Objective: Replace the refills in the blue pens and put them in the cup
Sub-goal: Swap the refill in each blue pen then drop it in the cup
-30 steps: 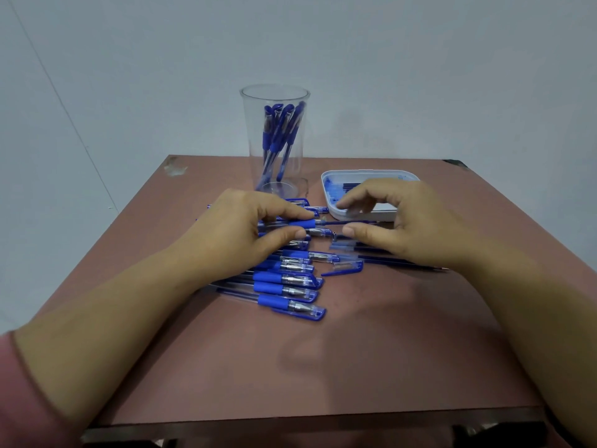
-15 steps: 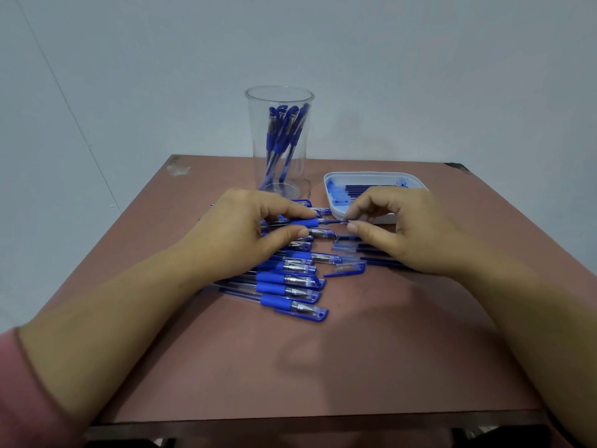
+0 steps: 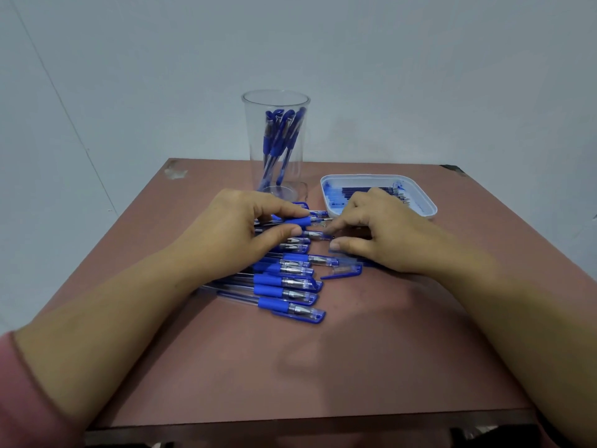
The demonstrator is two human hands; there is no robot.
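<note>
Blue pens [image 3: 287, 282] lie in a row on the brown surface [image 3: 290, 367], side by side and partly one over another, with their caps pointing to the right. One pen [image 3: 298, 221] is lifted a little above the far end of this row. The left grip [image 3: 232, 234] grasps it at its blue rubber part, between thumb and curled fingers, with the metal tip pointing right. The right grip [image 3: 384, 234] is just beside that tip, its fingers curled and the forefinger very close to the tip. I cannot tell if it really pinches the tip or only touches it. A loose blue cap [image 3: 342, 272] lies on the surface under the right grip. Behind the hands stands a tall clear cup [image 3: 276, 101], upright, with several blue pens inside [image 3: 279, 134]. To the right of the cup is a shallow white tray [image 3: 428, 208] with dark refills [image 3: 371, 190] in it. A pink sleeve [image 3: 19, 399] covers the left arm.
</note>
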